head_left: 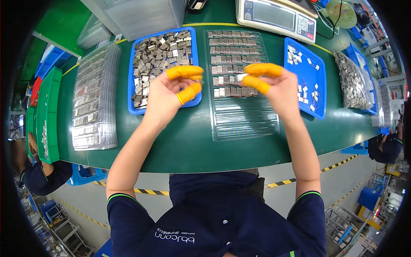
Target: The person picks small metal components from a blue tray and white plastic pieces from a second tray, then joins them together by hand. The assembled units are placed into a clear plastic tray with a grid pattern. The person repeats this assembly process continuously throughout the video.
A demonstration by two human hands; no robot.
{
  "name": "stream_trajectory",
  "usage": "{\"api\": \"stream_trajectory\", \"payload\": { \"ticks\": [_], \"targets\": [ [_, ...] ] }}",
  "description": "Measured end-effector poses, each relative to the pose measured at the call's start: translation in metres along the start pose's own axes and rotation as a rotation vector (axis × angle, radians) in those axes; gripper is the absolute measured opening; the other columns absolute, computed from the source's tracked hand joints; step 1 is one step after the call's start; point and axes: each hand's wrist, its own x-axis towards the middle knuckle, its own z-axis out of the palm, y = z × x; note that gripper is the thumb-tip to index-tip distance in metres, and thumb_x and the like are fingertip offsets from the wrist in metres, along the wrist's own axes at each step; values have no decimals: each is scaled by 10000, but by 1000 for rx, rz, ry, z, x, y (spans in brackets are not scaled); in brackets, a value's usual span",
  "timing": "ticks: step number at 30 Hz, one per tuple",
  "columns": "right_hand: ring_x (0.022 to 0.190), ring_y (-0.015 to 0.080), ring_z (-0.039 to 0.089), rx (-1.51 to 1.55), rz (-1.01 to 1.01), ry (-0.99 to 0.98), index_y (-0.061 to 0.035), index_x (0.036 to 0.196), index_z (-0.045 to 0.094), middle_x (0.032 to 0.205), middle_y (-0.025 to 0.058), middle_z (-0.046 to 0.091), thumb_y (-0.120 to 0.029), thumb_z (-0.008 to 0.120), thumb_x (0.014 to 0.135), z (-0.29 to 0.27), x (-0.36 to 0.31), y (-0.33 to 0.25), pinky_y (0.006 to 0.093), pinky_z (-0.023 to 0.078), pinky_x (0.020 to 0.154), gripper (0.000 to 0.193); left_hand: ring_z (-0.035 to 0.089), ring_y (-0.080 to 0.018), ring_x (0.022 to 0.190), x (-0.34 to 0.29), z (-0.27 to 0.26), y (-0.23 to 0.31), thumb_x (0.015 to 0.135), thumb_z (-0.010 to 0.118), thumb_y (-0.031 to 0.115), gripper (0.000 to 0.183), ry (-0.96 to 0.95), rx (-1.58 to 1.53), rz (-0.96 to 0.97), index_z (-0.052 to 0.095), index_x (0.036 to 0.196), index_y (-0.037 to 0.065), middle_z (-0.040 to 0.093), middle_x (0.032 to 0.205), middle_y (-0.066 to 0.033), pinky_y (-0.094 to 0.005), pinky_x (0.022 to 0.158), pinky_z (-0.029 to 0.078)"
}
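Note:
Yellow finger cots cover the thumb and forefinger of both hands. My left hand (167, 92) is above the right edge of a blue tray (132, 103) heaped with small metal USB plug shells (160, 53). Its thumb and forefinger pinch something small and greyish, mostly hidden. My right hand (276, 83) pinches a small white-and-metal USB connector (241, 77) over a clear blister tray (244, 124). Rows of USB connectors (231, 47) fill the tray's far part; its near grooves hold none.
At right, a blue tray (314, 110) holds scattered small white parts, with a bag of metal parts (353, 81) beyond. A weighing scale (274, 19) stands behind. Stacked clear trays (95, 98) and a green bin (52, 115) are leftward. Co-workers are at both sides.

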Motion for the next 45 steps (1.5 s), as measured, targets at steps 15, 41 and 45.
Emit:
{"api": "stream_trajectory", "payload": {
  "ticks": [15,41,45],
  "targets": [
    [857,182,648,132,95,63,45,1033,614,986,112,649,7,633,800,3,-7,14,249,505,791,238,484,-233,903,-7,-8,15,534,796,93,268,-276,1018,494,694,782,92,571,873,-45,-335,823,368],
    [908,189,636,160,105,6,67,1020,596,1016,124,631,-4,649,794,13,-13,16,267,496,830,243,635,-214,773,-19,9,7,713,718,51,258,-111,416,301,631,947,-16,647,894,-111,-288,730,505],
    [872,162,635,146,172,-94,56,971,627,971,113,650,-9,687,758,23,-20,17,264,497,827,230,646,-190,801,-18,8,2,786,668,31,295,-35,-84,-82,585,1049,-74,642,926,-139,-261,734,524]
  ]
}}
